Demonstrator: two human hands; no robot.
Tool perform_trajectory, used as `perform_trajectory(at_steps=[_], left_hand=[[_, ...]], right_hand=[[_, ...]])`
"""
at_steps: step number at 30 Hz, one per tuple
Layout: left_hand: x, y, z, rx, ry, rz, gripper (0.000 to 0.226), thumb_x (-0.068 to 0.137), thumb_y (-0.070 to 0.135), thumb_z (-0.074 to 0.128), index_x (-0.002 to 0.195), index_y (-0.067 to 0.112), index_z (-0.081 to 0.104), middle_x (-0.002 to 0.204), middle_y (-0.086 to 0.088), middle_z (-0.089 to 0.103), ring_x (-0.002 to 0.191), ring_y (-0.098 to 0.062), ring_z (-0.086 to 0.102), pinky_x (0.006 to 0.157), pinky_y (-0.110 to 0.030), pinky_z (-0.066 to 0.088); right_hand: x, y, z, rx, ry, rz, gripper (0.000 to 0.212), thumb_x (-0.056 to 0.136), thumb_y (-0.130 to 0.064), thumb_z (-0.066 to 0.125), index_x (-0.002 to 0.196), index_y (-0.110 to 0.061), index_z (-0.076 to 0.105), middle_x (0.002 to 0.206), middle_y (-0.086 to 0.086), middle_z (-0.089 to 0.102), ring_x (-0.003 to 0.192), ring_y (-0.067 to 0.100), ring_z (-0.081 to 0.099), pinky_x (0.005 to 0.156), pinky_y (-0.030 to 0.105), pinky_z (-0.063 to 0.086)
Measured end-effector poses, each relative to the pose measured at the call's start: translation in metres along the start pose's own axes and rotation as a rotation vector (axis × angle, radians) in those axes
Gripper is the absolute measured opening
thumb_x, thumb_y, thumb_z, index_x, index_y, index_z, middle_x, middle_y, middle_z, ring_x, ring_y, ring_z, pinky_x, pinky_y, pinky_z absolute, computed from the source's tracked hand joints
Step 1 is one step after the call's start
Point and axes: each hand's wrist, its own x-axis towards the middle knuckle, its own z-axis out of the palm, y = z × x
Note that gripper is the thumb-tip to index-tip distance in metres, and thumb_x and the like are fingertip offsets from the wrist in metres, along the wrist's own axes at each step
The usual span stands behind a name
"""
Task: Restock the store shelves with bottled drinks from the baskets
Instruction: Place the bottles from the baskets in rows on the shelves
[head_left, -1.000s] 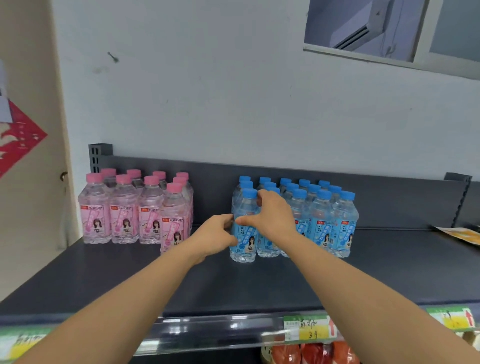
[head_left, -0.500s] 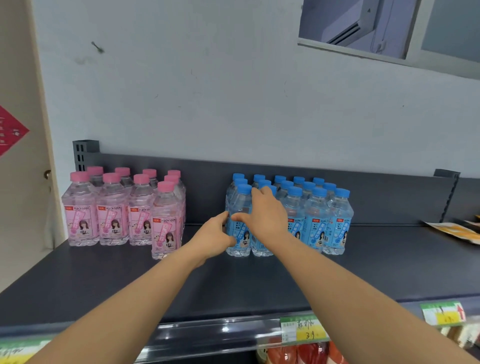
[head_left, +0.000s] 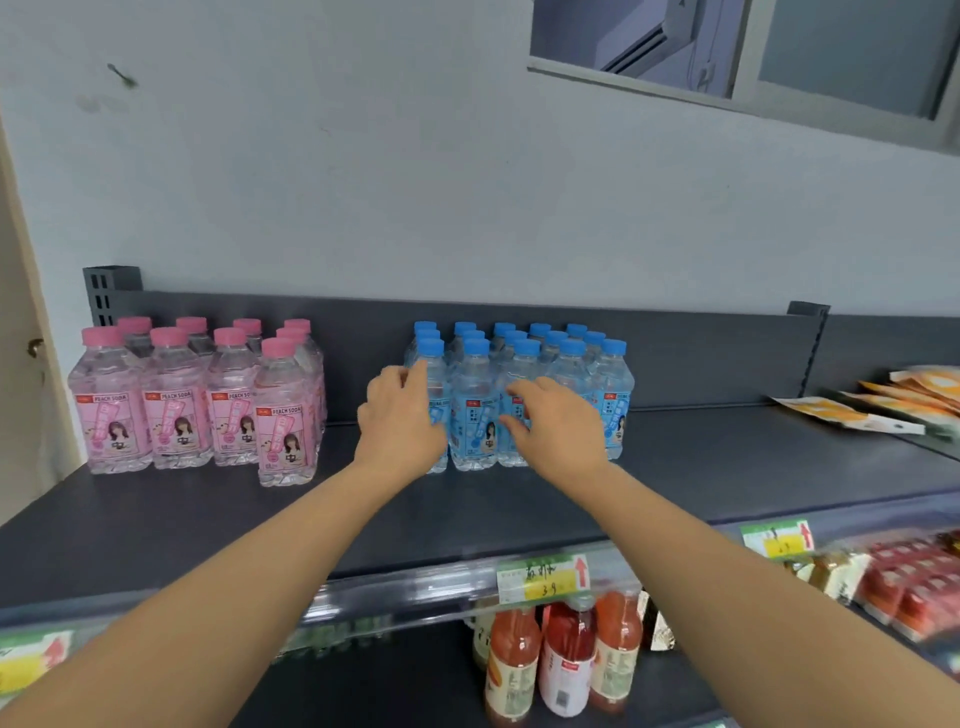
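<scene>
While both bare arms reach over the dark shelf (head_left: 727, 467), the left hand (head_left: 402, 421) rests against the front-left bottle of the blue-capped bottles (head_left: 519, 395), fingers loosely spread, gripping nothing. At its 3 o'clock, the right hand (head_left: 558, 423) lies on the front row's labels, fingers also spread. Pink-capped bottles (head_left: 197, 400) stand apart at 9 o'clock; orange packets (head_left: 883, 405) lie far at 3 o'clock.

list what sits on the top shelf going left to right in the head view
pink-capped bottles → left hand → blue-capped bottles → right hand, in front of the block's right half → flat orange packets at the far right.
</scene>
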Motion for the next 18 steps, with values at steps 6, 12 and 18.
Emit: perform_trajectory(at_steps=[6,12,18], left_hand=[[-0.020,0.059,0.015,0.141,-0.065,0.173,0.055,0.088,0.020,0.055,0.140,0.014,0.038,0.134,-0.007,0.041,0.126,-0.027,0.033,0.101,-0.040,0.030],[-0.047,0.122,0.057,0.152,-0.162,0.381,0.053,0.092,0.022,0.055,0.141,0.014,0.038,0.138,-0.004,0.043,0.128,-0.025,0.036,0.103,-0.038,0.035],[-0.085,0.185,0.108,0.120,-0.242,0.541,0.049,0.092,0.025,0.055,0.138,0.014,0.043,0.135,-0.005,0.047,0.128,-0.026,0.037,0.103,-0.040,0.035]], right_hand=[[-0.046,0.058,-0.025,-0.102,0.025,0.063,0.030,0.093,-0.025,0.057,0.122,-0.016,0.062,0.114,0.005,0.059,0.106,0.027,0.055,0.073,0.035,0.048],[-0.104,0.115,-0.054,-0.197,-0.016,0.176,0.030,0.093,-0.024,0.055,0.121,-0.015,0.063,0.113,0.007,0.060,0.106,0.028,0.055,0.077,0.036,0.049],[-0.181,0.175,-0.081,-0.278,-0.138,0.403,0.032,0.093,-0.027,0.052,0.123,-0.018,0.058,0.118,0.005,0.057,0.113,0.026,0.053,0.079,0.035,0.048]])
